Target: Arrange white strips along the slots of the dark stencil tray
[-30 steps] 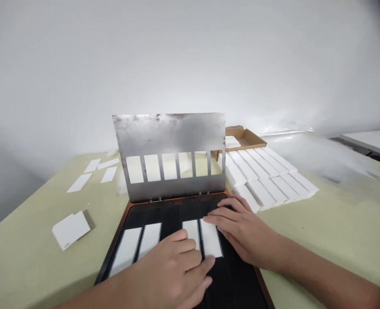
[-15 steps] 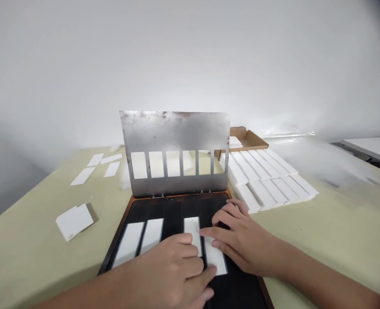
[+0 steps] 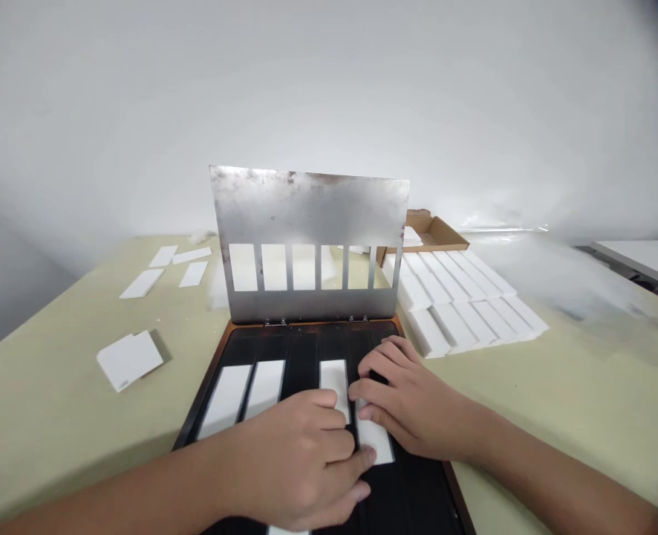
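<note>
A black tray with a brown rim (image 3: pixel 229 345) lies in front of me, its metal cover plate (image 3: pixel 307 200) with rectangular windows standing raised on hinges. Several white card strips lie in the tray, among them two on the left (image 3: pixel 226 397) and one near the middle (image 3: pixel 334 375). My left hand (image 3: pixel 301 461) is closed, its index fingertip on the lower edge of the rightmost white card (image 3: pixel 378 442). At that card's upper end, the bent fingers of my right hand (image 3: pixel 410 401) press on it and partly hide it. My left hand covers parts of the other strips.
On the right, rows of stacked white cards (image 3: pixel 468 305) lie before a cardboard box (image 3: pixel 443 234). Loose white strips (image 3: pixel 142 284) and a small pile of white cards (image 3: pixel 128 362) are on the table's left. Clear plastic film (image 3: pixel 574 290) spreads at the back right.
The view has tilted slightly, so the tray and table sit higher in the picture. My right fingers have curled in more over the rightmost card; my left hand stays at its lower edge.
</note>
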Demonstrator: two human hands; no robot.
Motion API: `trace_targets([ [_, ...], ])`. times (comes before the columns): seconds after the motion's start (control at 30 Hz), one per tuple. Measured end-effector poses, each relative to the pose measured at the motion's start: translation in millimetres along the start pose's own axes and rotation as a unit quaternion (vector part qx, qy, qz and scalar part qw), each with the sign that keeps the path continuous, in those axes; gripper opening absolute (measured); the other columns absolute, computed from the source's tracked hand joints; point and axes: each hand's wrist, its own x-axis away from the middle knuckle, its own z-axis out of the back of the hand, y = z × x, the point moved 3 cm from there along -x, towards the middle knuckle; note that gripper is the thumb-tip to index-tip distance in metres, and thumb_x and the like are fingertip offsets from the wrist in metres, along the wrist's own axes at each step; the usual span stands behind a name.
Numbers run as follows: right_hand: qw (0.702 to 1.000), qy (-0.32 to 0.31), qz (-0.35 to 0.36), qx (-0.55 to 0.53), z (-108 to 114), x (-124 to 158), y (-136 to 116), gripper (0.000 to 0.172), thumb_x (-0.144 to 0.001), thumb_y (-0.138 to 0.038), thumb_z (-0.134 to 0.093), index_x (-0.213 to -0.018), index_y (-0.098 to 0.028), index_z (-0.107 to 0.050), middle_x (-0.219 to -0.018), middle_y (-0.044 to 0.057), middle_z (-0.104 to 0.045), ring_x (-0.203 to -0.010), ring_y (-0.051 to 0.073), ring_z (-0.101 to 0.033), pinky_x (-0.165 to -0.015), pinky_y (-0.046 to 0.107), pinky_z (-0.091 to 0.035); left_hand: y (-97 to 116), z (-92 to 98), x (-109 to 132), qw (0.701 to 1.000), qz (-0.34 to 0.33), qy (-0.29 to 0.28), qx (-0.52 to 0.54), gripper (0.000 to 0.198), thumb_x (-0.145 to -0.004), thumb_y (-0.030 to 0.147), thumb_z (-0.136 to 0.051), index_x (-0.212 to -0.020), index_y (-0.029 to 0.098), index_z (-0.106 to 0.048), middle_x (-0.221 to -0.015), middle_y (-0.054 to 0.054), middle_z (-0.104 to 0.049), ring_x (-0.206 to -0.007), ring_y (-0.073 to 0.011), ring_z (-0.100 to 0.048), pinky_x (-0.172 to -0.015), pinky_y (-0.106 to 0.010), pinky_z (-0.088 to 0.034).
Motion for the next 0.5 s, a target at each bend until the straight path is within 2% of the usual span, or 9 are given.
trace_targets([
  [0.27,1.000,-0.004,0.019,-0.021,-1.9,0.1,-2.9,0.021,-0.112,-0.031,-0.043,-0.109,-0.021,-0.061,-0.119,0.009,-0.055,-0.107,0.025,-0.048,-0.099,0.047,-0.035,0.5,-4.2,2.6,0.999,0.023,-0.023,0.016,0.020,-0.103,0.025,-0.061,-0.113,0.014,-0.074,-0.069,-0.003,-0.068,-0.060,-0.0189,-0.060,-0.071,-0.037,-0.052],
  [0.5,0.999,0.017,0.020,-0.035,-0.7,-1.2,-4.8,0.020,-0.110,-0.035,-0.047,-0.103,-0.020,-0.059,-0.114,0.008,-0.055,-0.105,0.024,-0.048,-0.096,0.045,-0.036,0.2,-4.2,1.2,0.999,0.027,-0.028,0.011,0.019,-0.102,0.025,-0.060,-0.112,0.015,-0.074,-0.071,-0.003,-0.069,-0.058,-0.0190,-0.059,-0.065,-0.037,-0.049],
])
